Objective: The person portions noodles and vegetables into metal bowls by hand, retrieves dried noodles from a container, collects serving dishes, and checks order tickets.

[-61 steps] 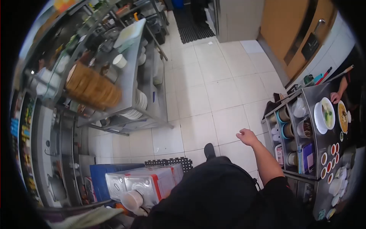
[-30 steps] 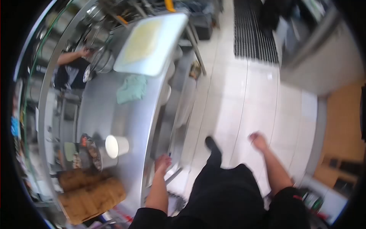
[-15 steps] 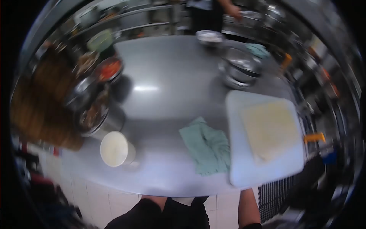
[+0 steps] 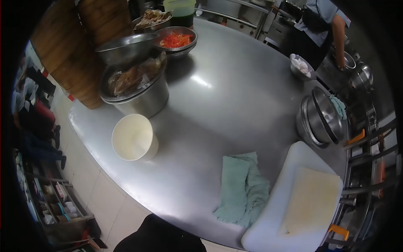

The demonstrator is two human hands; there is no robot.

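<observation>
Steel table (image 4: 218, 122) fills most of the view, its near edge curving past the wearer's dark clothing (image 4: 161, 237) at bottom. Left hand and right hand both out of frame; cannot tell whether the fingers are spread, pressed together or pinching anything. Nearest the wearer: green cloth (image 4: 241, 189), rumpled, lying on the table by the near edge. Just right of it, white board (image 4: 278, 206), bearing a yellowish rectangle (image 4: 312, 201); cannot tell if that is a sheet or a stain. Left of the cloth, well apart, a cream tub (image 4: 133, 138) stands open at the top near the left edge. Close behind the tub, a steel pot (image 4: 147, 101) with a dish of something brown on top, partly in clear plastic. A shiny steel bowl (image 4: 124, 48) sits tilted behind that. Further back, a bowl of red strips (image 4: 176, 40), a bowl of brownish bits (image 4: 153, 20) and a green container (image 4: 179, 9). Tall bamboo steamers (image 4: 69, 54) at the left corner. Right side, beyond the board: metal bowls (image 4: 321, 117) grouped together, then a small bowl of white pieces (image 4: 301, 66) near the far edge. Past that edge a co-worker (image 4: 317, 27), one arm lowered, hand near a round steel pan. Lower left, across the tiled floor, a shelf unit (image 4: 58, 206) with small containers.
</observation>
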